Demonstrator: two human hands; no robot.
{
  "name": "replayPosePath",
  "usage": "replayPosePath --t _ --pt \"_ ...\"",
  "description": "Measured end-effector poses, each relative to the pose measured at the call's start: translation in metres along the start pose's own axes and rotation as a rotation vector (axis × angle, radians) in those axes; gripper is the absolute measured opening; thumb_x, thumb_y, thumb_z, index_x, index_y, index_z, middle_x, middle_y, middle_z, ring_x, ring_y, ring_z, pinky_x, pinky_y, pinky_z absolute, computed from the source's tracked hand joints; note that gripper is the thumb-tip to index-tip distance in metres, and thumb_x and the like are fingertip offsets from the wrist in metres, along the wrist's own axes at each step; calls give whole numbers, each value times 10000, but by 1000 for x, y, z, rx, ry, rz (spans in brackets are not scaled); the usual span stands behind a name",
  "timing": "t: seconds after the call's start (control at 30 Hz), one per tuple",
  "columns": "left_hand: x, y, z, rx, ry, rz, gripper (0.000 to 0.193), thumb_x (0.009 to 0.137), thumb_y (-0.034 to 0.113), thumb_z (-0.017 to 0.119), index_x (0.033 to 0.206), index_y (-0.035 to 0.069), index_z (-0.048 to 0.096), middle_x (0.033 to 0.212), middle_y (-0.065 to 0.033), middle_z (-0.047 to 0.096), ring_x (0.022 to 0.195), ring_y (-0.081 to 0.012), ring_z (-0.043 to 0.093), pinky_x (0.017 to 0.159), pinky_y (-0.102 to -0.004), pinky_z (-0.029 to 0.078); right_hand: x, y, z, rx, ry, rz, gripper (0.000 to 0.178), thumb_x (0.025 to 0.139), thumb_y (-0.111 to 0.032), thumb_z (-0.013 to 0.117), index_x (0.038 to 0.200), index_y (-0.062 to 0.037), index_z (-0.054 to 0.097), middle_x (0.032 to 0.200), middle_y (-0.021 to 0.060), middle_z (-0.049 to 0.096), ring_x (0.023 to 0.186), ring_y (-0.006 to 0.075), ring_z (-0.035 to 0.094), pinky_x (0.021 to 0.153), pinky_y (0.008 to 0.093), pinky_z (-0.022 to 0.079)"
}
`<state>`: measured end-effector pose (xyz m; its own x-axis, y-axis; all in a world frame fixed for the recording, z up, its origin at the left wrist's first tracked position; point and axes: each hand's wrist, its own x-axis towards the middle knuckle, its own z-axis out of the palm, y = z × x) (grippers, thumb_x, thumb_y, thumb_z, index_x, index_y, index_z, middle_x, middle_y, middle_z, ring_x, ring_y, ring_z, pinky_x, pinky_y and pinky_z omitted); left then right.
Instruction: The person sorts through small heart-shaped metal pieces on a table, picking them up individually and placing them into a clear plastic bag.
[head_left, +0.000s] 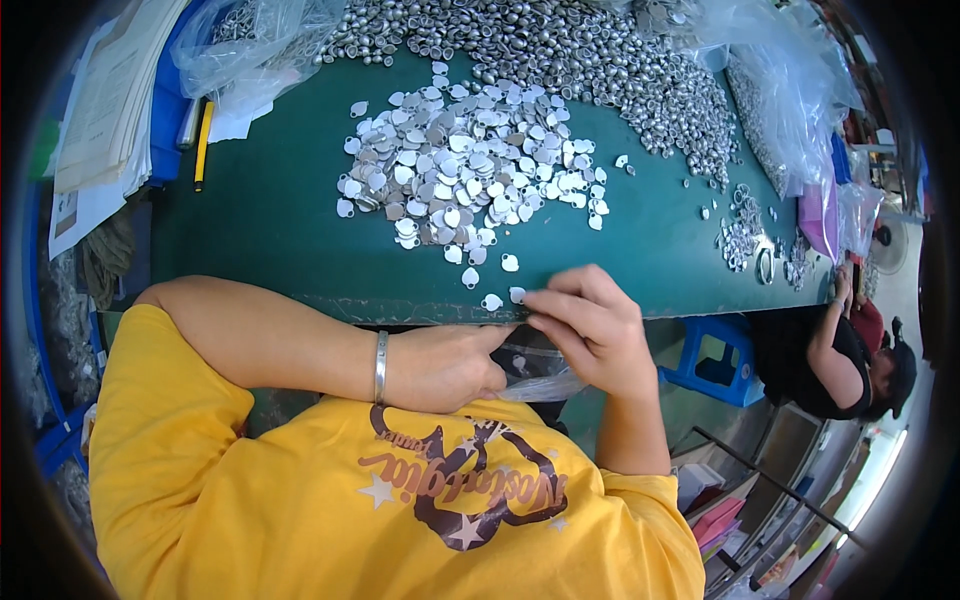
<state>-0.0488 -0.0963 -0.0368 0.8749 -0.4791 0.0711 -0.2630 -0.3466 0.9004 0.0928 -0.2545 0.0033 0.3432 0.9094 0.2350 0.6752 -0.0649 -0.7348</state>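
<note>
Green worktop (260,230), spanning the upper half of the frame, read from left to right. At the upper left stand stacked papers (105,130), with a yellow pen (204,145) near them, presumably kept to the margin so that the middle serves the small parts; a crumpled clear bag (240,55) rests close by. Left of centre, below the worktop's front edge, the left hand (440,370) shows its index finger extended and the other fingers curled; whether it grips anything cannot be told. Above it, at upper centre, lies a heap of silver tags (460,170), flat and looped, probably placed for easy reach. A few loose tags (492,302) lie at the front edge, apart from the heap, perhaps because single pieces are easier to lift there. Transparent plastic (545,388) shows between the hands, below that edge. Just right of centre, the right hand (600,330) has thumb and forefinger narrowed close beside the nearest tag; contact or grip cannot be told. At upper right, domed metal pieces (600,70) lie farther back, likely to keep the kinds separate. Smaller metal parts (740,235), a blue stool (690,345) and a co-worker (840,370) occupy the right.
</note>
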Motion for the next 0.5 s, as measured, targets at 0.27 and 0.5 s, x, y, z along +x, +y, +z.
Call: replayPosePath --t 0.27,0.5 --pt "-2 -5 5 31 27 26 97 807 127 649 832 50 704 1086 -300 501 929 -396 585 801 -397 495 15 7 15 -204 142 -33 210 722 6 696 926 -20 650 934 117 584 819 310 560 699 368 472" --pt "-3 -6 6 41 15 28 104 789 112 652 846 40 702 1032 -271 508 912 -397 571 783 -414 483 12 8 15 -119 23 -52 216 706 27 703 912 -25 665 954 103 602 846 288 565 736 351 467"
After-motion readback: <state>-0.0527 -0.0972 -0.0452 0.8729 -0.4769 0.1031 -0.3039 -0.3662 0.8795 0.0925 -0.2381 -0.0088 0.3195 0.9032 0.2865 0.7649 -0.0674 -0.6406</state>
